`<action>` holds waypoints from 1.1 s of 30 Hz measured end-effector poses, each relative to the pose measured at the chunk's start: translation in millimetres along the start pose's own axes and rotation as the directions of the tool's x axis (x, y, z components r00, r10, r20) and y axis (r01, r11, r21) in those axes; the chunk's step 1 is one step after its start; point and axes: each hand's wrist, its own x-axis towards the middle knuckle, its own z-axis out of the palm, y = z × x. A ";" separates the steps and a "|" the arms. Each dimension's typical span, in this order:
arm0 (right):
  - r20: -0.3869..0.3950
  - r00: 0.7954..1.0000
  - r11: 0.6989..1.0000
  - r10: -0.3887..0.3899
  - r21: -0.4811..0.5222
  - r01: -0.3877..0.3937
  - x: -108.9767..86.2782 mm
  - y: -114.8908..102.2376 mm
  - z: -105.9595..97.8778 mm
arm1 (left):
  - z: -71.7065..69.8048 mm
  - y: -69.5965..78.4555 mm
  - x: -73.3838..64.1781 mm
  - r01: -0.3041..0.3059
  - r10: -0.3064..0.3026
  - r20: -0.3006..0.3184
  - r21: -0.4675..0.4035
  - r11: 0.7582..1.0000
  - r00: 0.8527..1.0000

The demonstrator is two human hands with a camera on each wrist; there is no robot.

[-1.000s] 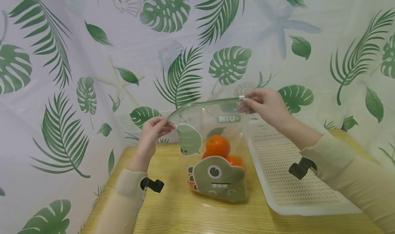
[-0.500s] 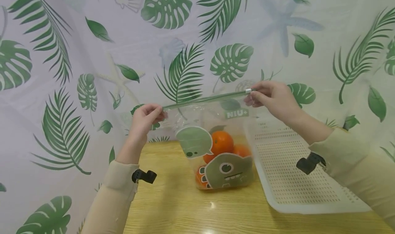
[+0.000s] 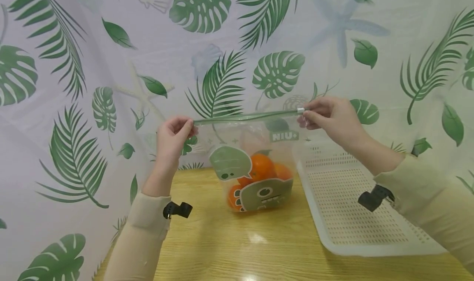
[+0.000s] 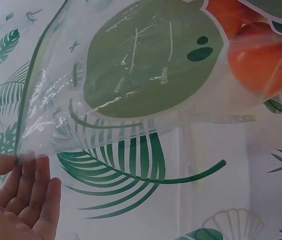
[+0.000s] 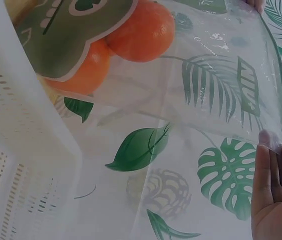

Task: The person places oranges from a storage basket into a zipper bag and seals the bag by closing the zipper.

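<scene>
A clear slider zip bag (image 3: 230, 161) with green monster print hangs upright between my two hands, its green top edge stretched nearly straight. Several oranges (image 3: 262, 167) lie in its lower part, partly hidden behind the printed monster. My left hand (image 3: 173, 138) pinches the top left corner between thumb and fingers; the left wrist view shows that grip on the bag's corner (image 4: 41, 125). At the opposite end, my right hand (image 3: 333, 117) pinches the top right corner, right beside the white slider (image 3: 300, 110). The right wrist view shows thumb and fingers against the clear film.
A white perforated plastic basket (image 3: 355, 207) stands on the wooden table (image 3: 222, 248), just right of the bag and under my right forearm. Behind the table hangs a white curtain (image 3: 237, 9) printed with green leaves. Each wrist wears a small black camera (image 3: 179, 210).
The bag's top edge has gone from curved and slack to nearly straight as my hands spread apart. Both hands rose a little, and the bag's bottom moved up in the view.
</scene>
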 end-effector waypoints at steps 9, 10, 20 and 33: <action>0.025 1.000 0.998 0.009 0.060 -0.011 -0.1 1.9 6.9 | 1.3 -10.6 -0.6 -0.055 0.065 -0.085 0.108 0.993 0.994; 0.029 1.000 0.998 0.009 0.058 -0.010 -0.2 1.4 7.2 | 1.3 -11.6 -1.0 -0.075 0.090 -0.093 0.158 0.985 0.992; 0.041 0.999 0.998 0.027 0.058 -0.030 0.2 0.3 11.1 | 8.8 -15.2 -8.9 -0.255 0.321 0.008 0.628 0.736 0.947; 0.038 0.999 0.998 0.034 0.055 -0.036 -1.0 -0.8 13.4 | 46.2 -8.8 -13.4 -0.480 0.503 0.250 0.781 0.401 0.827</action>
